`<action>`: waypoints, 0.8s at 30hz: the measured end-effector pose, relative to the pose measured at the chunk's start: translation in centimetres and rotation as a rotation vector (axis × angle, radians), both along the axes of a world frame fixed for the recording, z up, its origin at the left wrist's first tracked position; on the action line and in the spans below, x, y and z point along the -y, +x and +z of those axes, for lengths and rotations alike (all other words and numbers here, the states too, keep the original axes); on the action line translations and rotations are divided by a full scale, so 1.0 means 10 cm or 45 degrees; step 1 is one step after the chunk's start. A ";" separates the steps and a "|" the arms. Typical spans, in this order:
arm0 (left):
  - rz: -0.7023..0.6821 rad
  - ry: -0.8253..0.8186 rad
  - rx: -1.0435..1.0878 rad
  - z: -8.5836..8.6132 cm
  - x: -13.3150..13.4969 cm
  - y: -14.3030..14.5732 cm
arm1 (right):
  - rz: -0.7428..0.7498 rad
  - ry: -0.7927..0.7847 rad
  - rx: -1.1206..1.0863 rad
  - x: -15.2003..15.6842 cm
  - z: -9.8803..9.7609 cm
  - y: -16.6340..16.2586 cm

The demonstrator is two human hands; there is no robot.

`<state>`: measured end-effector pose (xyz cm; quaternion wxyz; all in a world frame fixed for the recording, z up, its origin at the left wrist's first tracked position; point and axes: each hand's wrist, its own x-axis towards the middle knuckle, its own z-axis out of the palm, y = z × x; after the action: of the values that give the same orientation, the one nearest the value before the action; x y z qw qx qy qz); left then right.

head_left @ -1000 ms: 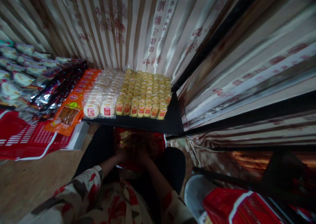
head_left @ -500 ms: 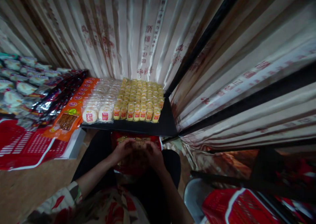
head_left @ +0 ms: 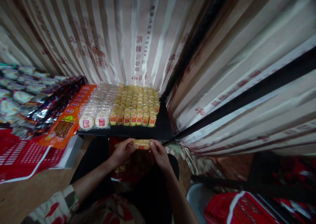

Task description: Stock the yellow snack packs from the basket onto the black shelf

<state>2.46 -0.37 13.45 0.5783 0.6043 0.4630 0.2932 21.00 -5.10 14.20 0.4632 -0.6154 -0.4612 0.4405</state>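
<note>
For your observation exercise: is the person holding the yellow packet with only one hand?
No, left hand and right hand each grip the yellow packet.

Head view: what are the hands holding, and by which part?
A yellow packet, pinched at its ends: left hand on the left end, right hand on the right end.

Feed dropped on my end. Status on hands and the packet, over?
Left hand and right hand both shut on yellow packet, one at each end. Packet level, just short of black tray front edge. Rows of packets cover most of tray.
</note>
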 end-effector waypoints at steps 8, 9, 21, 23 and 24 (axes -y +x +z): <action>0.197 -0.519 0.310 0.09 -0.07 0.32 | -0.114 0.025 -0.543 -0.11 0.07 -0.08; 0.228 -0.551 0.340 0.10 -0.07 0.38 | -0.180 0.043 -0.585 -0.12 0.05 -0.11; 0.046 0.079 0.059 0.01 -0.23 0.98 | -0.611 0.209 -0.168 -0.54 -0.01 0.36; -0.011 0.555 -0.137 -0.02 -0.26 1.01 | -0.677 0.237 -0.034 -0.72 -0.03 0.53; -0.057 0.778 -0.217 -0.04 -0.27 1.01 | -0.693 0.249 0.018 -0.81 -0.05 0.60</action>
<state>12.60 2.34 13.06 0.3353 0.7825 0.3870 0.3542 27.00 3.01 13.75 0.6183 -0.6719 -0.3227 0.2492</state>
